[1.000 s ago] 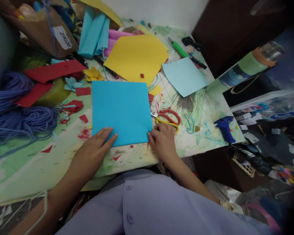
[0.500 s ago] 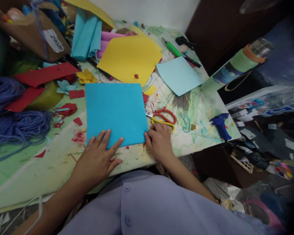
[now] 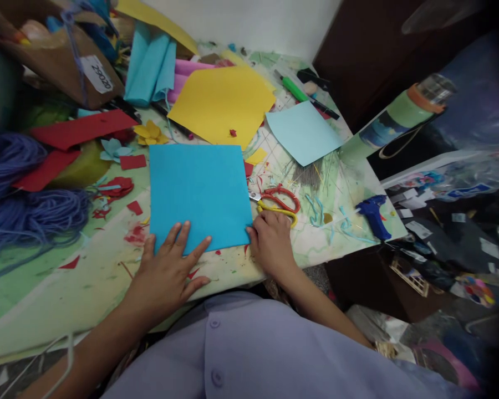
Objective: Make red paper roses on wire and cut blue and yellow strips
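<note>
"Left hand: what's different about it from a moment ago?"

"My fingers have fanned out. A second ago they lay closer together over the near edge of the blue sheet. Now they're spread wide, palm down, with the tips on the sheet's lower left part and the heel of my hand on the paint-stained surface."

"And the right hand?"

"It's curled, with the fingertips at the sheet's lower right corner. I can't tell whether they're pinching the paper or only resting on it. The scissors, with their red and yellow handles, lie right by my knuckles, their blades close to the sheet's right edge."

"Has the sheet moved?"

"Not that I can see against the scraps around it. It lies flat on the surface in front of me, between my hands and the yellow sheet, whose point just reaches its top edge. A pale blue sheet lies off to the right, and I see no fold or cut in the blue one."

"So what does the change amount to?"

"Only a wider hold: my left hand now bears across more of the near edge, while the sheet stays as it was."
</note>
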`<state>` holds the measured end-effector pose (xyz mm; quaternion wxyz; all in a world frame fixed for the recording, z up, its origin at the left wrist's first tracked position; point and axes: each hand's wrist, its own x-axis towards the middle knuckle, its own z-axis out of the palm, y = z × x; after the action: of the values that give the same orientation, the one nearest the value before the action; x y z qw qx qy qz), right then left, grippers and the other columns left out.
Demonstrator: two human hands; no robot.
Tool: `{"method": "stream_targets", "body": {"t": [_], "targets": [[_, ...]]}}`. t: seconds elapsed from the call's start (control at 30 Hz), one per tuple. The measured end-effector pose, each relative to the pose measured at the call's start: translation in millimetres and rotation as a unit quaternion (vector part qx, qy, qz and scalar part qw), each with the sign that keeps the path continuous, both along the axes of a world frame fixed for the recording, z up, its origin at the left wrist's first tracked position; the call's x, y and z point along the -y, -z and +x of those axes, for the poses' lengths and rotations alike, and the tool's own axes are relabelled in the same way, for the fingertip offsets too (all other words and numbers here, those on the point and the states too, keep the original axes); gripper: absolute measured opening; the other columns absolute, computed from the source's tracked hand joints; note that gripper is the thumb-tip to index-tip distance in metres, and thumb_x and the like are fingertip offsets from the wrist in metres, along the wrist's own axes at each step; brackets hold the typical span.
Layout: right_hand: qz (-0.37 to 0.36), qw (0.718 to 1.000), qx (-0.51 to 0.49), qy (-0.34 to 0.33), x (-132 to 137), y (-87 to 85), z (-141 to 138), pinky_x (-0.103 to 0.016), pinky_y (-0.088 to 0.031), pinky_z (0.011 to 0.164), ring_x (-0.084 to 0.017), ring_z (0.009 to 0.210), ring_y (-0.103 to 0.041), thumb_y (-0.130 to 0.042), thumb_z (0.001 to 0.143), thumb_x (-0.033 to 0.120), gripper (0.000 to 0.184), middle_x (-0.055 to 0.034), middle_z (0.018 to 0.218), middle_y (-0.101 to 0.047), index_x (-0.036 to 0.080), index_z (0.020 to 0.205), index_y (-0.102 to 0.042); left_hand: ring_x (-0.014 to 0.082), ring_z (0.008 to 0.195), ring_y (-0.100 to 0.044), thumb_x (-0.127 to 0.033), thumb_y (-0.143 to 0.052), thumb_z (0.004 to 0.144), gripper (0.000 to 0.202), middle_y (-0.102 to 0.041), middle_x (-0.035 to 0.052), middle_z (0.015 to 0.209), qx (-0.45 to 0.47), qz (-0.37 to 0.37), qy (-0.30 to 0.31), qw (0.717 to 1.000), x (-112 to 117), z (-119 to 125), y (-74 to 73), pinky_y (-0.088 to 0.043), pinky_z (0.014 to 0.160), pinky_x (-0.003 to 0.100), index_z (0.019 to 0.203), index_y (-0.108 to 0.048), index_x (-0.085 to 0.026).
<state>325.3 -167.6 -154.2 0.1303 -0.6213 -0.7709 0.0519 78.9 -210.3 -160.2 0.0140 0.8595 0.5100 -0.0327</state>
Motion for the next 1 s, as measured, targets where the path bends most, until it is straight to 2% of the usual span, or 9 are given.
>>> {"method": "stream_targets", "body": {"t": [0.27,0.53,0.6,0.7,0.77,0.83,0.9,1.0], "targets": [[-0.004,1.000,-0.011,0.004,0,-3.5,-1,-0.041,-0.033,0.085,-0.026,0.096,-0.046,-0.053,0.092,0.026,0.017,-0.0097,0.101,-0.060,0.019,0.082,-0.064,0.0463,0.145,-0.028,-0.053,-0.059,0.086,0.067,-0.027,0.0291,0.157,0.007,0.006,0.007,1.000,1,1,-1.3,-0.026,0.104,0.072,0.146,-0.047,-0.025],[0.007,0.999,-0.046,-0.002,0,-4.1,-1,-0.041,-0.032,0.083,-0.025,0.093,-0.045,-0.053,0.089,0.021,0.017,-0.0086,0.097,-0.059,0.020,0.074,-0.062,0.0447,0.146,-0.026,-0.053,-0.055,0.089,0.063,-0.028,0.0269,0.158,0.028,0.011,-0.002,1.000,1,2,-2.7,-0.021,0.106,0.075,0.145,-0.049,-0.023],[0.006,0.999,-0.044,-0.002,0,-3.9,-1,-0.041,-0.032,0.083,-0.025,0.093,-0.045,-0.053,0.088,0.021,0.018,-0.0085,0.097,-0.059,0.020,0.074,-0.063,0.0417,0.147,-0.026,-0.052,-0.052,0.091,0.060,-0.029,0.0238,0.159,0.038,0.014,0.015,0.999,-2,7,-5.1,-0.019,0.111,0.071,0.141,-0.052,-0.019],[0.005,0.999,-0.037,-0.005,-1,-4.5,-1,-0.041,-0.031,0.083,-0.025,0.093,-0.044,-0.054,0.088,0.022,0.017,-0.0082,0.097,-0.059,0.019,0.074,-0.063,0.0350,0.148,-0.026,-0.049,-0.048,0.093,0.054,-0.029,0.0218,0.159,0.057,0.004,0.061,0.997,-9,22,-8.8,-0.020,0.118,0.057,0.128,-0.062,-0.009],[0.004,0.999,-0.032,-0.006,-1,-5.3,-1,-0.040,-0.032,0.084,-0.025,0.093,-0.044,-0.055,0.088,0.022,0.016,-0.0081,0.098,-0.060,0.019,0.074,-0.063,0.0350,0.147,-0.028,-0.051,-0.048,0.093,0.056,-0.029,0.0232,0.159,0.067,-0.010,0.065,0.996,-13,34,-9.9,-0.023,0.118,0.056,0.124,-0.064,-0.007],[0.001,0.999,-0.032,-0.004,0,-6.0,-1,-0.040,-0.032,0.084,-0.025,0.093,-0.045,-0.055,0.088,0.021,0.017,-0.0081,0.097,-0.059,0.019,0.074,-0.063,0.0388,0.146,-0.029,-0.056,-0.048,0.092,0.063,-0.028,0.0222,0.159,0.072,-0.025,0.056,0.996,-15,42,-9.5,-0.023,0.113,0.066,0.135,-0.057,-0.012],[0.000,0.999,-0.033,-0.002,0,-6.3,-1,-0.040,-0.032,0.084,-0.025,0.094,-0.045,-0.055,0.089,0.022,0.016,-0.0080,0.097,-0.059,0.019,0.075,-0.063,0.0418,0.146,-0.028,-0.060,-0.048,0.090,0.068,-0.029,0.0183,0.160,0.073,-0.040,0.051,0.995,-16,47,-8.1,-0.019,0.108,0.075,0.147,-0.044,-0.022],[0.000,0.999,-0.032,0.000,1,-5.9,-1,-0.040,-0.032,0.085,-0.025,0.096,-0.046,-0.054,0.089,0.022,0.015,-0.0078,0.100,-0.060,0.019,0.078,-0.064,0.0422,0.147,-0.024,-0.061,-0.049,0.089,0.069,-0.028,0.0146,0.161,0.070,-0.056,0.050,0.995,-16,48,-6.0,-0.014,0.107,0.078,0.151,-0.037,-0.032]]}}
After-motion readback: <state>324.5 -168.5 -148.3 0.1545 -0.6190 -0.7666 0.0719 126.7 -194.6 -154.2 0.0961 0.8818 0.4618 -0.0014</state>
